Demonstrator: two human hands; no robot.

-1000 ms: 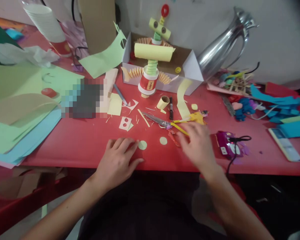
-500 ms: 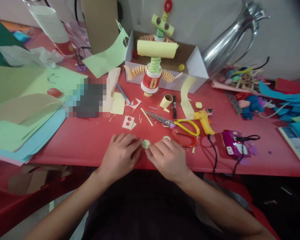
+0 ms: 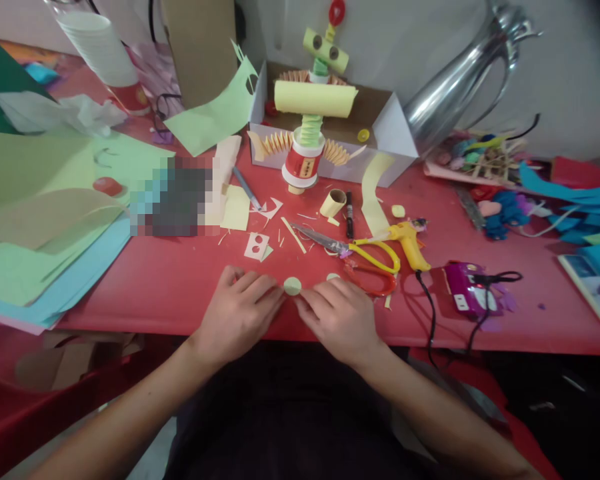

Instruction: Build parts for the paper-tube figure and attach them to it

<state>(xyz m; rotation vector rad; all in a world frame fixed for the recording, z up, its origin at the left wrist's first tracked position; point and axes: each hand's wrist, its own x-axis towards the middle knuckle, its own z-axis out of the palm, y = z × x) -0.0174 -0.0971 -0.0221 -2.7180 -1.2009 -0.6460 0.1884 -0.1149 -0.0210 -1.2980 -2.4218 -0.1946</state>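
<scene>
A small pale green paper circle (image 3: 293,287) is held by its edges between my two hands, just above the red table. My left hand (image 3: 243,303) pinches its left side, fingers curled together. On the opposite edge, the fingertips of my right hand (image 3: 341,313) are closed too. A second pale paper circle (image 3: 333,277) lies behind my right hand, partly covered by it. Scissors (image 3: 360,253) with yellow and orange handles rest beyond that hand. A piece of card with two round holes (image 3: 257,246) lies past my left hand, among paper scraps.
A paper-cup figure (image 3: 303,157) with pleated arms stands before a white box (image 3: 395,133). A yellow glue gun (image 3: 410,247), its cord and a purple power block (image 3: 470,288) sit right. Coloured paper sheets (image 3: 45,233) cover the left; a metal jug (image 3: 455,87) stands behind.
The paper circle has turned between my fingertips and shows a flatter, paler face. Both hands have barely moved and keep hold of it.
</scene>
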